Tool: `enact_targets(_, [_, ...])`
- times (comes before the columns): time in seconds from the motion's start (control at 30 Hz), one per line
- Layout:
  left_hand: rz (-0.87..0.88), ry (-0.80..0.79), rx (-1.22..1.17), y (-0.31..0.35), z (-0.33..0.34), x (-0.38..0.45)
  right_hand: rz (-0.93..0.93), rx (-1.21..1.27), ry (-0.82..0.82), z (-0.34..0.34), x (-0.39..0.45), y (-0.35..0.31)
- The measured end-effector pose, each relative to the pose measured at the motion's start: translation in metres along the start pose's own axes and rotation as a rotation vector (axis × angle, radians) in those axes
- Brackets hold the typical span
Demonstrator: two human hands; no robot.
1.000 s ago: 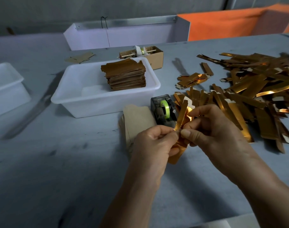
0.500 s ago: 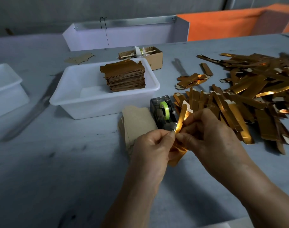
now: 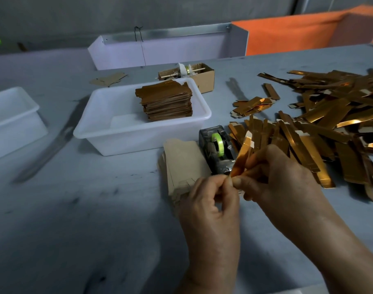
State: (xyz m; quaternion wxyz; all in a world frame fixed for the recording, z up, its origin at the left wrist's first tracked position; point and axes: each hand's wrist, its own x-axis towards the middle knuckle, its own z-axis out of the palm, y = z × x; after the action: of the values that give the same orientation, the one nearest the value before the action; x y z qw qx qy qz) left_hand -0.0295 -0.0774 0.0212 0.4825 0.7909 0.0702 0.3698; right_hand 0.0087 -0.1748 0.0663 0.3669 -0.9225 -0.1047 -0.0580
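While pinched low down and raised above the desk (image 3: 75, 209), just in front of the tape dispenser (image 3: 211, 149): one gold strip (image 3: 242, 154). Long, narrow, shiny copper-gold foil face, creased lengthwise, pale cardboard tab at the top end. Tilted up and slightly rightward.

Fingers of left hand (image 3: 211, 200) curled, thumb and forefinger pinching the strip's bottom end. Fingers of right hand (image 3: 283, 181) curled round the strip from the right, thumb tip against the left thumb.

Counted:
- One strip in hand, two hands on it.
- One dispenser, dark, carrying one green tape roll (image 3: 218, 143).
- One stack of kraft sheets (image 3: 181, 164) just beside the dispenser's left side, near corner hidden by the left hand.
- Two white tubs: near tub (image 3: 138, 143) holding one stack of brown cards (image 3: 166, 102) at its right end, second tub (image 3: 13, 124) at far left, cut by the frame edge.
- One small cardboard box (image 3: 206, 81) behind the near tub.
- One loose heap of strips (image 3: 329, 115) on the desk at right, too overlapped to count.
- One small cluster of strips (image 3: 253, 106) apart from the heap, count unclear.
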Motion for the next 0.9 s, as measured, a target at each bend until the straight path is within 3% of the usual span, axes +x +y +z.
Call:
enact_targets(0.17, [-0.202, 0.042, -0.147, -0.002, -0.012, 0.012, -0.035, -0.187, 0.122, 0.002, -0.001, 0.007])
enact_targets(0.3, [-0.219, -0.050, -0.171, 0.004, -0.019, 0.022, 0.077, 0.306, 0.044, 0.004, -0.003, 0.003])
enact_targets(0.53, [-0.297, -0.117, -0.139, 0.003, -0.022, 0.018, 0.191, 0.694, -0.107, 0.021, 0.002, -0.004])
enact_targets(0.73, [-0.356, -0.118, -0.054, -0.002, -0.023, 0.022, 0.167, 0.828, -0.118, 0.027, 0.001, -0.010])
enact_targets(0.9, [-0.387, -0.146, -0.053, -0.004, -0.022, 0.023, 0.183, 0.738, -0.104, 0.030, 0.005, -0.009])
